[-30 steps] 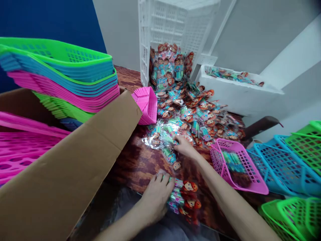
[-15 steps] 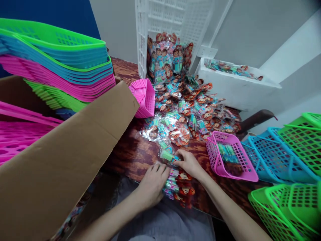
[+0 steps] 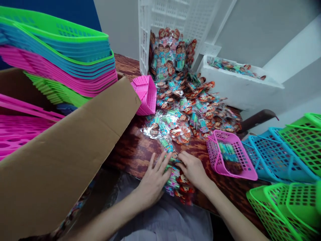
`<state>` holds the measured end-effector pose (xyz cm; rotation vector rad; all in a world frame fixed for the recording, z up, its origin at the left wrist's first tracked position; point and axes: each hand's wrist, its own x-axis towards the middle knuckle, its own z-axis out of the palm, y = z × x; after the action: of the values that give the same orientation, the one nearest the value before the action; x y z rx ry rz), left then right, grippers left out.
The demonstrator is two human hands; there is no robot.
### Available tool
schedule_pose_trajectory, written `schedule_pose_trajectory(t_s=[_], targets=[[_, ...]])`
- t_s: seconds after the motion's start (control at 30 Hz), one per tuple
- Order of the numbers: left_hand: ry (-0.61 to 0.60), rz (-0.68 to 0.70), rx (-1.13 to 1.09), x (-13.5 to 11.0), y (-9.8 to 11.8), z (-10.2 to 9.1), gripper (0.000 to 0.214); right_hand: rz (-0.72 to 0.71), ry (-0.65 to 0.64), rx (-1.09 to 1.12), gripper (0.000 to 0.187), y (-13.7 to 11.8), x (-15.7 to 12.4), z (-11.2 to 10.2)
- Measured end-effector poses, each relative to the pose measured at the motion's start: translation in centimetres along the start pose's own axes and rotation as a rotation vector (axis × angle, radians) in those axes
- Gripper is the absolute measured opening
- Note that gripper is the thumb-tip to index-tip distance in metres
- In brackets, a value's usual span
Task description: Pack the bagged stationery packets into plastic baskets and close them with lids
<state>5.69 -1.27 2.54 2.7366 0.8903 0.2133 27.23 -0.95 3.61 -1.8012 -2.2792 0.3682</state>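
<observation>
A row of small clear packets [image 3: 175, 177], with green-and-blue pieces and red-haired cartoon heads, lies at the table's near edge. My left hand [image 3: 153, 180] rests against its left side, fingers stretched and spread. From the right, my right hand [image 3: 194, 170] pinches the top of one cartoon packet [image 3: 173, 156] at the far end of the row. Its fingertips partly cover that packet. Just beyond lies another single packet [image 3: 165, 144]. A large loose pile of packets [image 3: 200, 105] spreads farther back. To the right, a pink basket [image 3: 213, 157] holds several packets.
A cardboard box [image 3: 75, 147] with stacked coloured baskets [image 3: 75, 72] fills the left. Nested pink baskets [image 3: 150, 100] lie beside its corner. A white crate [image 3: 144, 40] and a white foam box [image 3: 225, 82] stand behind. Blue baskets [image 3: 265, 154] and green baskets [image 3: 281, 204] line the right.
My left hand's fingers have spread and reached forward. My right hand has drawn the packet down to the row's far end. The view has shifted slightly.
</observation>
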Motion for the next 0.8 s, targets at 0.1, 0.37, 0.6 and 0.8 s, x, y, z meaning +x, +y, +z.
schedule_pose_trajectory(t_s=[0.1,0.37,0.6,0.8], targets=[[0.001,-0.026,-0.002,-0.1,0.0,0.1,0.071,-0.033,0.007,-0.051,0.013,-0.9,-0.6,0.2],[-0.005,-0.048,-0.017,-0.1,0.0,0.4,0.076,0.004,0.010,0.157,0.028,-1.3,-1.0,0.5],[-0.088,-0.008,-0.030,0.2,-0.3,0.1,0.067,-0.017,-0.158,0.230,0.032,-0.9,-1.1,-0.8],[-0.110,-0.008,-0.077,0.2,-0.7,-0.2,0.076,0.003,-0.451,0.445,0.020,0.9,3.2,-3.3]])
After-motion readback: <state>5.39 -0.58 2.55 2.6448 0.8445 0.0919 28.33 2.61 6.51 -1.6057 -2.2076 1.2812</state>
